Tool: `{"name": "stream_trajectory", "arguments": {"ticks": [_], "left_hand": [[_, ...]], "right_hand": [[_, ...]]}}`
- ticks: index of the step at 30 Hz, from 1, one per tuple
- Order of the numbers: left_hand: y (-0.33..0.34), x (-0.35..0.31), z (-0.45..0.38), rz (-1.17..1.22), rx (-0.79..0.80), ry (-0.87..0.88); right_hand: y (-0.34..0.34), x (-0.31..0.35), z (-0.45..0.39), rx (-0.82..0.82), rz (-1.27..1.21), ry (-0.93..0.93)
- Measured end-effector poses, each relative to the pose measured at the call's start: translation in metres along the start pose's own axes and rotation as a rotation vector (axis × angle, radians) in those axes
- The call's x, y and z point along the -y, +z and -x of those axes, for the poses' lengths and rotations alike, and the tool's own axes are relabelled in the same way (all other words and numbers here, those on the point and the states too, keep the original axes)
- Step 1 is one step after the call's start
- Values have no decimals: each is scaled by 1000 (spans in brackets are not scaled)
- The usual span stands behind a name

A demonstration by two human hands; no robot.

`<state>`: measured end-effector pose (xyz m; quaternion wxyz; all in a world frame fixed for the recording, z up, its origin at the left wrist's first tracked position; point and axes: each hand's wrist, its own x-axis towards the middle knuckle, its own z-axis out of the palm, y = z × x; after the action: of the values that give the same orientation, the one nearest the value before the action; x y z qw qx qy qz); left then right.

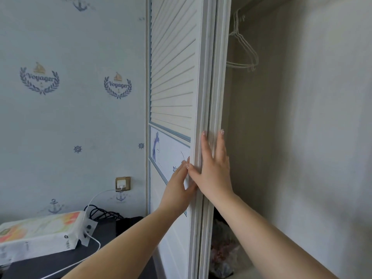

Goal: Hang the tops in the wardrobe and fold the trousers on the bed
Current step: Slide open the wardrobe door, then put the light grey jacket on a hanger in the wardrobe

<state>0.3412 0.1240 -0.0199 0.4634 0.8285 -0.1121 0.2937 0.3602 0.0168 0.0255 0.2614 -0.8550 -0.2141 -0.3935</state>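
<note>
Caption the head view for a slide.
Both hands, left hand and right hand, press on the sliding wardrobe door; empty hangers inside.

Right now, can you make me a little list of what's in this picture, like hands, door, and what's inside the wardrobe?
left hand: fingers flat on the front face of the sliding wardrobe door, near its edge
right hand: fingers straight, pressed on the door's edge
door: slid left, wardrobe open
inside: empty wire hangers up top, plastic bag on the floor
tops hung: none
beside: tissue pack, white charger cable in wall socket
</note>
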Motion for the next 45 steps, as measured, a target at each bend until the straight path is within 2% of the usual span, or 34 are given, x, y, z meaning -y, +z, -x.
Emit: {"name": "stream_trajectory", "arguments": {"ticks": [4, 16, 21, 25, 26, 28, 31, 38, 42, 45], "left_hand": [[0, 4, -4, -14, -11, 1], [1, 7, -7, -9, -16, 13], [-6, -2, -3, 174, 22, -100], [-21, 2, 16, 323, -62, -222], [-27, 3, 23, 350, -84, -235], [-42, 6, 36, 378, -118, -241], [-76, 12, 68, 387, -183, -259], [-176, 29, 174, 364, -303, -348], [-252, 29, 269, 283, -462, -421], [-316, 20, 360, 241, -658, -501]], "right_hand": [[8, -3, -2, -48, -53, -32], [12, -5, -2, -54, -79, -32], [7, -6, -2, -8, -87, -23], [-5, -3, 10, -133, -298, -102], [-6, 1, 17, -138, -366, -148], [-8, 13, 33, -48, -473, -184], [0, 44, 58, 95, -610, -159], [21, 138, 107, 217, -850, -213], [40, 229, 149, 393, -990, -259], [47, 318, 198, 517, -1116, -341]]}}
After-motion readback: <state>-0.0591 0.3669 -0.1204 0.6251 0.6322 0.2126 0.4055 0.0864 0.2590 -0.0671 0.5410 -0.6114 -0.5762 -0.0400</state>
